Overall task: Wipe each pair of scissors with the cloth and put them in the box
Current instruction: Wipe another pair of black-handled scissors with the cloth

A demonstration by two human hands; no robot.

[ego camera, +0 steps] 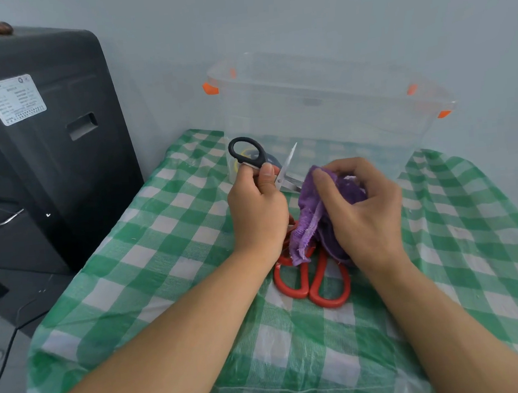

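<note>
Two pairs of scissors are in view: you hold the black-handled steel scissors (258, 159) in your left hand (257, 209), grip clamped at the handles with the blades spread, while your right hand (361, 207) clamps the crumpled purple cloth (310, 220) over one blade. Wiping looks underway. Next, draw the cloth along each blade, then lift the pair into the clear plastic box with orange clips (331, 103) just behind. Red-handled scissors (314, 282) wait on the green-checked tabletop (164, 265) beneath your hands.

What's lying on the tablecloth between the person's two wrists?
In the head view, red-handled scissors lie on the checked tablecloth there, partly under the purple cloth gripped by the right hand.
</note>
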